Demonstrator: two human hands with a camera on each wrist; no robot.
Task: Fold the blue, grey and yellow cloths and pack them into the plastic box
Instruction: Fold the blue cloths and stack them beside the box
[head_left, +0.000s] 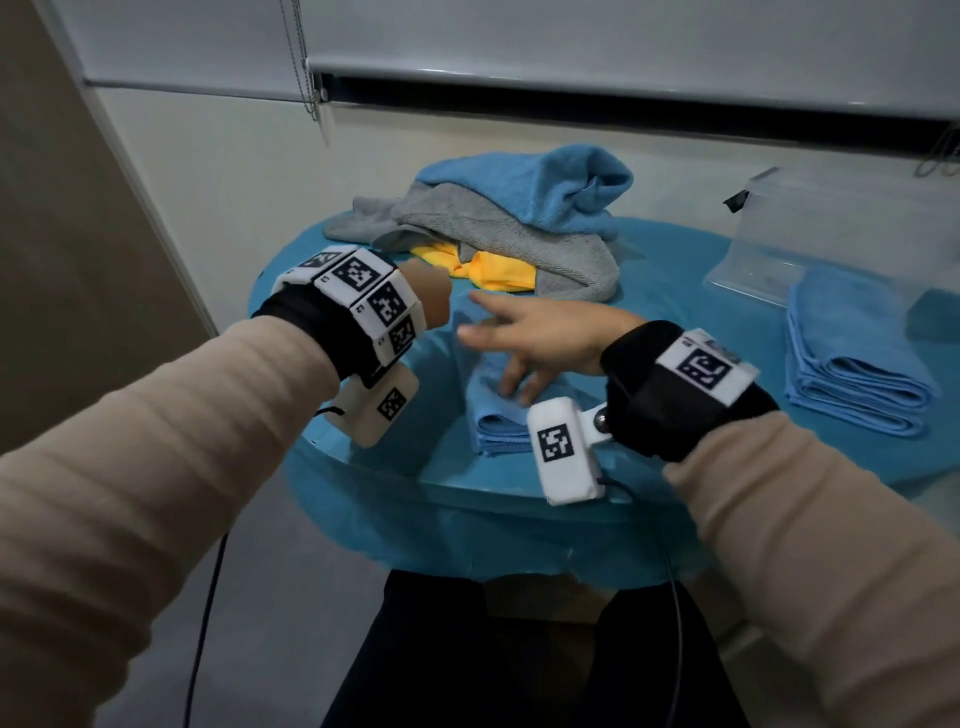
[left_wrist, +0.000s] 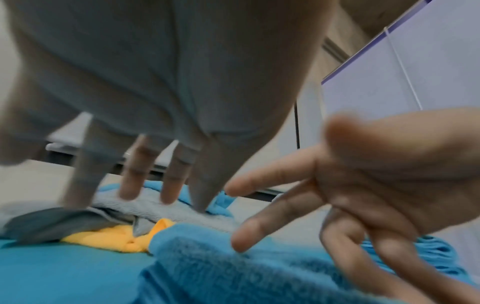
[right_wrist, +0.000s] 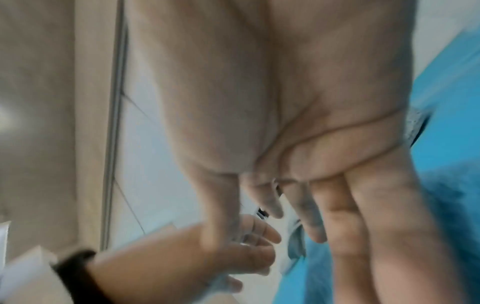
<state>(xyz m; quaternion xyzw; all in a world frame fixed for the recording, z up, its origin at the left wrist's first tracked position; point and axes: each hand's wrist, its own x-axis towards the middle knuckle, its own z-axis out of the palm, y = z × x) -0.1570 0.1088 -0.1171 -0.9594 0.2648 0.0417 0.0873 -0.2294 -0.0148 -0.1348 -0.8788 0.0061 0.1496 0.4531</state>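
From the head view, our right hand (head_left: 524, 338) rests flat, fingers spread, on the small folded blue cloth (head_left: 493, 410) near the round teal surface's (head_left: 675, 291) front edge; it may slide off. Left-wrist view: our left hand (left_wrist: 145, 164) hangs open above the crumpled grey towel (left_wrist: 155, 203). Right-wrist view: blurred, fingers straight.

Dim, even indoor light, soft shadows, head view bowed at the edges, both wrist views smeared by motion blur, close skin out of focus.
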